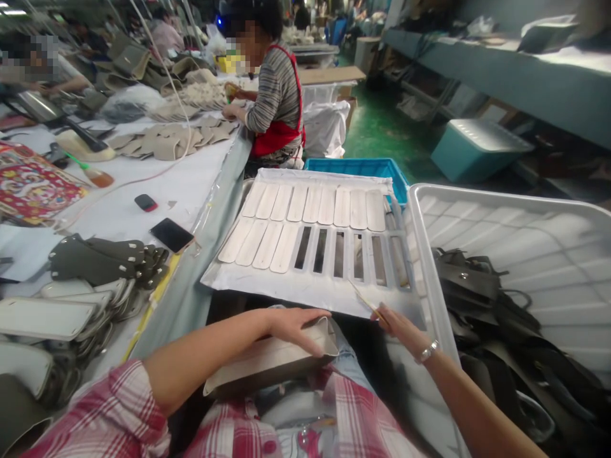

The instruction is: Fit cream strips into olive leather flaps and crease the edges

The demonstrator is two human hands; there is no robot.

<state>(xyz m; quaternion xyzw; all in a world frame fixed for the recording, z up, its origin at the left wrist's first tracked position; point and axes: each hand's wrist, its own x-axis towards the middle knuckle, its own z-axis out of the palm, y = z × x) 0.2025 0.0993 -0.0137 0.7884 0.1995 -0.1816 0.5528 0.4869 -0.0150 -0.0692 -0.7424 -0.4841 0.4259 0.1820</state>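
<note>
On my lap lies a long box-shaped piece (272, 356), pale on its upper face and dark grey-brown along its side. My left hand (296, 326) is wrapped over the piece near its right end, thumb across the pale face. Between the fingers of my right hand (392, 320) is a thin yellowish stick (365, 298), its tip angled up and left over the near edge of a white slotted board (286, 284). Whether the stick has a brush or a point cannot be made out. Pale oblong strips (312, 205) lie on the board in two rows, beside several open slots.
A white tub (429, 273) of dark straps and bag pieces (482, 299) stands at right. On the left table are stacked flaps (48, 317), a phone (172, 235) and a glue bottle (98, 177). Beyond sits a co-worker (279, 95) beside a blue crate (356, 166).
</note>
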